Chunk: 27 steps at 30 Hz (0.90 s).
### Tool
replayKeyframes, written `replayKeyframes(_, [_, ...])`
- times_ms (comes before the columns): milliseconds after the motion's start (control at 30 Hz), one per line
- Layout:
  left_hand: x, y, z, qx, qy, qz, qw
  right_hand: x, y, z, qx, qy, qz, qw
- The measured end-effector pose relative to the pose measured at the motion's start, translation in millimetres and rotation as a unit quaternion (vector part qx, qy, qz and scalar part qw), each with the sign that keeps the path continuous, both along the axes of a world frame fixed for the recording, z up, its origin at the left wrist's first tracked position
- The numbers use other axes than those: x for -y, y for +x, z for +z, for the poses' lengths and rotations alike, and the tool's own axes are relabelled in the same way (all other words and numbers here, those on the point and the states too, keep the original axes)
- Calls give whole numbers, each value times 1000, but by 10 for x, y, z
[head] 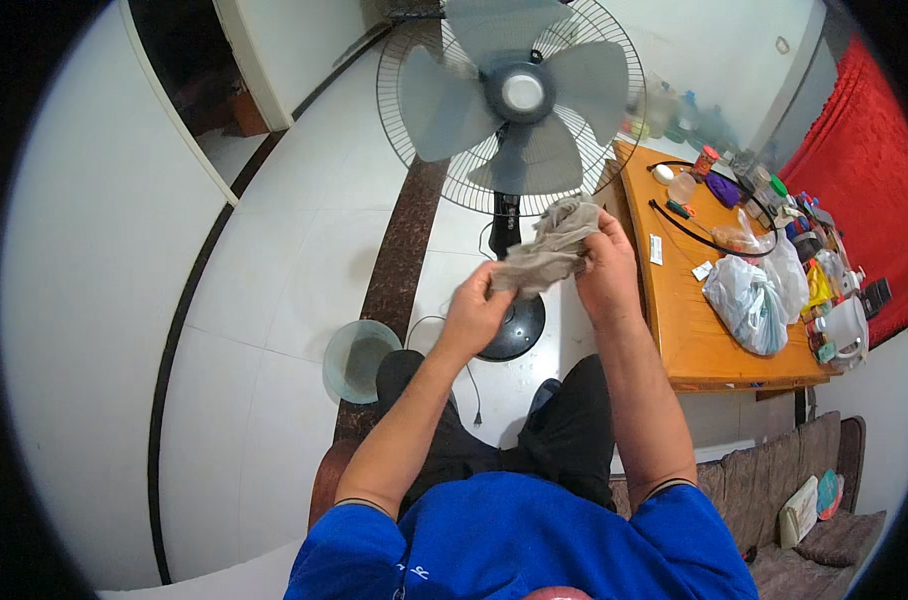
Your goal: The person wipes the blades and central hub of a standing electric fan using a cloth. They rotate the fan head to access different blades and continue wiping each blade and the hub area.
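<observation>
Both of my hands hold a crumpled grey-beige cloth in front of the stand of a pedestal fan. My left hand pinches its lower left end, and my right hand grips its right side. Just beyond the cloth stands the fan, its grey blades exposed at the front with a wire grille behind them. The fan's round black base rests on the floor between my knees, partly hidden by my left hand.
A bucket of murky water stands on the floor beside my left knee. The fan's power cord and plug lie near my feet. To the right, a wooden table carries plastic bags, a screwdriver, a black hoop and jars.
</observation>
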<state>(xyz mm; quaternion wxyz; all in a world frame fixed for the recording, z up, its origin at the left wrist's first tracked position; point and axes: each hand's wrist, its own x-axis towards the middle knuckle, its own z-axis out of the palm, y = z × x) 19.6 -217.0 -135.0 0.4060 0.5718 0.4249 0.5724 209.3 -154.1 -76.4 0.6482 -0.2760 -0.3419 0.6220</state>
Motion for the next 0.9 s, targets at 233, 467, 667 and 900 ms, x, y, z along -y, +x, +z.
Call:
replayKeyframes(233, [170, -52, 372, 15, 37, 21, 999, 301, 286, -368, 518, 52, -150, 840])
replayKeyframes(467, [85, 328, 471, 317, -32, -28, 947, 702, 98, -426, 381, 158, 41, 910])
replayKeyframes(667, [29, 295, 390, -151, 168, 10, 974, 648, -64, -469, 242, 4, -45, 969])
replayKeyframes(900, [-334, -658, -110, -84, 72, 190, 976, 240, 288, -362, 366, 37, -139, 920])
